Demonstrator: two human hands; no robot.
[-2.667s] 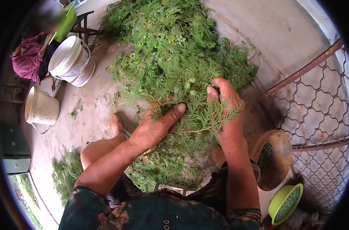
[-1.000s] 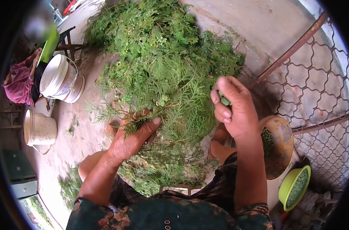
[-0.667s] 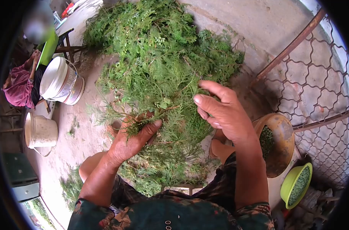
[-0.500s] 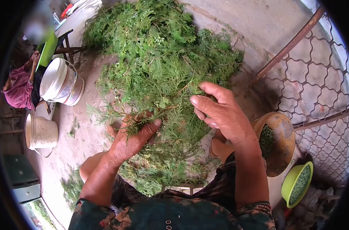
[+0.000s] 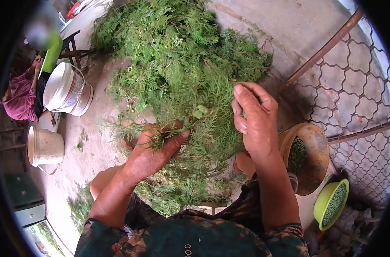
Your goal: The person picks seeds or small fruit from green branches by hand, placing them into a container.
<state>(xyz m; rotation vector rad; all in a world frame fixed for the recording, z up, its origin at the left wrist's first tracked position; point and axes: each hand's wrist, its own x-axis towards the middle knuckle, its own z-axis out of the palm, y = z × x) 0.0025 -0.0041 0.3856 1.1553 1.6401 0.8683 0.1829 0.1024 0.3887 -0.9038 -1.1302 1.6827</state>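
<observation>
My left hand (image 5: pixel 158 150) is closed round the stem end of a leafy conifer branch (image 5: pixel 212 137), whose feathery green sprays spread to the right. A few pale green cones (image 5: pixel 199 112) show on it near my thumb. To the right of the branch is my right hand (image 5: pixel 256 113), raised, its thumb and fingers curled together. A bit of green shows between those fingers, too small to name. Beyond both hands rises a big heap of cut conifer branches (image 5: pixel 160 47).
At right stand a stained yellowish bucket (image 5: pixel 317 147) and a lime-green basin (image 5: pixel 321 203), both holding small green cones. A wire-mesh panel (image 5: pixel 349 81) leans behind them. At left are a white bucket (image 5: pixel 60 90), a beige bucket (image 5: pixel 47 146) and a seated person (image 5: pixel 21 96).
My right hand has moved right and slightly up, away from the branch, and its fingers have drawn together. My left hand, with the branch, has shifted slightly right.
</observation>
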